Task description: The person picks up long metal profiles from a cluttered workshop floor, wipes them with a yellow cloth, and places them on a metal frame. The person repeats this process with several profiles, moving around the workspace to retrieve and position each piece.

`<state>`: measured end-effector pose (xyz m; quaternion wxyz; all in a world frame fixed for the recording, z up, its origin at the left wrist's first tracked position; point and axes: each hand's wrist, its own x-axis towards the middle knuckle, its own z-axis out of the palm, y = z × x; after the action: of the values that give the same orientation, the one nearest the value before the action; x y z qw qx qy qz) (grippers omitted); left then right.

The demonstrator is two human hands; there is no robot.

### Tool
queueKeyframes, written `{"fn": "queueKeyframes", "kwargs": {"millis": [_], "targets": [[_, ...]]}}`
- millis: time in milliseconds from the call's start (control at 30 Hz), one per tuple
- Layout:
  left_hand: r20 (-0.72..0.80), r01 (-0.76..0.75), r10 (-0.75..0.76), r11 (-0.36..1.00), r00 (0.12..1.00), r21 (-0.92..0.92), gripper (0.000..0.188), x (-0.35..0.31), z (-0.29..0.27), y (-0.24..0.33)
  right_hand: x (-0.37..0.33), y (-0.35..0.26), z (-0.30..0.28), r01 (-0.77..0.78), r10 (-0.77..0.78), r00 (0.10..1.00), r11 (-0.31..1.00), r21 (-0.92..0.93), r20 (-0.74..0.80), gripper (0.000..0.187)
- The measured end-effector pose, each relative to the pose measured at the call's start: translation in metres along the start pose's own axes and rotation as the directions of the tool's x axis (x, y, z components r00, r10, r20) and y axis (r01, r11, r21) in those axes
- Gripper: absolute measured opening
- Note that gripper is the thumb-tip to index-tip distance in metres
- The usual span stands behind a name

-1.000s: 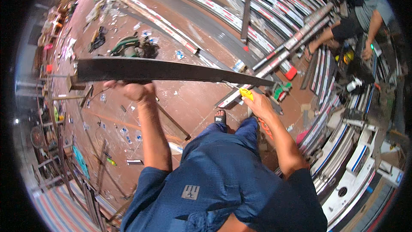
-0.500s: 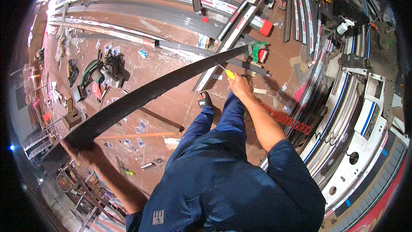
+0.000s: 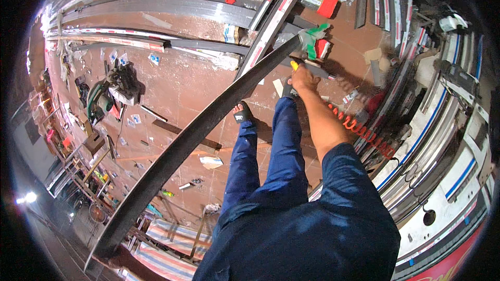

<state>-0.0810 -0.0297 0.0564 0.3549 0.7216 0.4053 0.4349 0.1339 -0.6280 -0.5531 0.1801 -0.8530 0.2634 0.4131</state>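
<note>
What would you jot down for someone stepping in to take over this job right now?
Right hand: closed on a yellow tool, at the far end of the long dark bar.
Left hand: out of view.
Bar: slants over the red floor, far end by a green gadget.
Done: bar is raised. Left: no mark or cut shows on it.

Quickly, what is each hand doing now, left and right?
Left hand: not in view; its state cannot be told.
Right hand: closed on a yellow-handled tool, beside the long dark metal bar.
</note>
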Motion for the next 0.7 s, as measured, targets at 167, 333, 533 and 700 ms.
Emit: {"fn": "queueKeyframes", "kwargs": {"millis": [167, 333, 533, 700], "targets": [[-0.034, -0.019, 0.024, 0.988, 0.999, 0.156, 0.096, -0.024, -0.013, 0.001, 0.089, 0.007, -0.009, -0.107, 0.108, 0.99, 0.994, -0.022, 0.095, 0.043], [-0.019, 0.006, -0.002, 0.976, 1.0, 0.218, 0.113, -0.026, -0.036, 0.001, 0.15, 0.035, 0.009, -0.072, 0.065, 0.997, 0.983, 0.168, 0.045, 0.058], [-0.075, 0.333, -0.327, 0.936, 0.942, 0.11, 0.092, 0.027, -0.101, -0.021, 0.084, 0.02, -0.001, 0.127, -0.147, 0.986, 0.971, 0.203, 0.083, 0.048], [-0.129, 0.449, -0.449, 0.893, 0.884, -0.033, 0.089, 0.041, -0.058, -0.052, -0.078, -0.022, -0.018, 0.327, -0.346, 0.937, 0.917, 0.229, 0.049, 0.046]]}}
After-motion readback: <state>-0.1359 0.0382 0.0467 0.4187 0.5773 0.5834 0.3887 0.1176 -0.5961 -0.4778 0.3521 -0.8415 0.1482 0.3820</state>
